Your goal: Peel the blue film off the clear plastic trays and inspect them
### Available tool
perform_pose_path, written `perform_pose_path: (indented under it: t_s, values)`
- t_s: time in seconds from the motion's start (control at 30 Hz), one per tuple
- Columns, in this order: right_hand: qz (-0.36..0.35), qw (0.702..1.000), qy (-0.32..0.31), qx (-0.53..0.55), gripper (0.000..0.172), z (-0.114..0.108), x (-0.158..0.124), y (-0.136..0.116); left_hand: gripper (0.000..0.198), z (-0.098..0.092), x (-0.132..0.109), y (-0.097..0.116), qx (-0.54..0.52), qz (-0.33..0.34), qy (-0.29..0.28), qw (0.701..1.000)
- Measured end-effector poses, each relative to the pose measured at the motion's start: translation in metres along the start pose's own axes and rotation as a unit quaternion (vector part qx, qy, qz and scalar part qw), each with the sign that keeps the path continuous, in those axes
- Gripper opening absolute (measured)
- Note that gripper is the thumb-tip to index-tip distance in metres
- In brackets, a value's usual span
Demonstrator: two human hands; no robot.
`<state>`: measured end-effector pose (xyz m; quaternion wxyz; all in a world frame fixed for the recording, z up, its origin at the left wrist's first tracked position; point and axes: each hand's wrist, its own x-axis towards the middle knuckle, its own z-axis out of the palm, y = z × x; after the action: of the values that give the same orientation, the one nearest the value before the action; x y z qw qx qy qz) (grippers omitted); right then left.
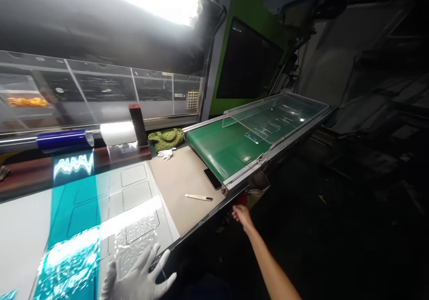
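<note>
My left hand (139,275), in a white glove, has its fingers spread over the near edge of clear film (137,197) marked with rounded rectangles. Beside that film, to the left, runs a strip of teal film (75,219). My bare right hand (241,215) is at the end of the conveyor, just below the bench edge, with its fingers curled; a red item (241,199) is right behind it, and what the fingers hold, if anything, is too small to make out. A craft knife (198,197) and a phone (212,179) lie on the brown board (177,175).
A green conveyor belt (221,150) with a clear cover (284,112) extends to the back right. Blue (63,140) and white (117,133) rolls sit along the back. A green dotted pouch (167,139) and white crumpled gloves (165,154) lie near the belt.
</note>
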<state>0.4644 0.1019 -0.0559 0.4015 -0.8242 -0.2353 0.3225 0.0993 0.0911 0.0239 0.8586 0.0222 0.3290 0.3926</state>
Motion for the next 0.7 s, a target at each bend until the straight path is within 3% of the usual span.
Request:
perform_pose_path:
  t_s: [0.1,0.2,0.3,0.43,0.53,0.6,0.7]
  values:
    - [-0.074,0.987,-0.08,-0.118,0.014,0.071,-0.012,-0.014,0.108,-0.002,0.0,0.007,-0.019,0.003,0.015,1.0]
    - [-0.155,0.957,-0.116,-0.216,0.008,0.121,-0.003,-0.047,0.103,-0.006,-0.003,0.011,-0.01,0.018,0.009,1.0]
    - [-0.208,0.923,-0.146,-0.288,0.02,0.146,0.009,-0.076,0.096,-0.016,-0.005,0.011,0.033,0.039,-0.005,0.999]
    - [-0.244,0.896,-0.178,-0.326,0.012,0.154,0.011,-0.092,0.087,-0.025,-0.006,0.009,0.172,0.124,0.04,0.976]
    - [-0.263,0.894,-0.204,-0.302,0.018,0.149,0.001,-0.096,0.095,-0.012,-0.012,0.011,0.376,0.226,0.095,0.894]
    - [-0.279,0.892,-0.228,-0.274,0.031,0.14,-0.013,-0.1,0.105,0.007,-0.019,0.015,0.511,0.276,0.111,0.807]
    - [-0.302,0.885,-0.304,-0.181,0.043,0.114,-0.05,-0.111,0.112,0.034,-0.026,0.025,0.682,0.325,0.116,0.645]
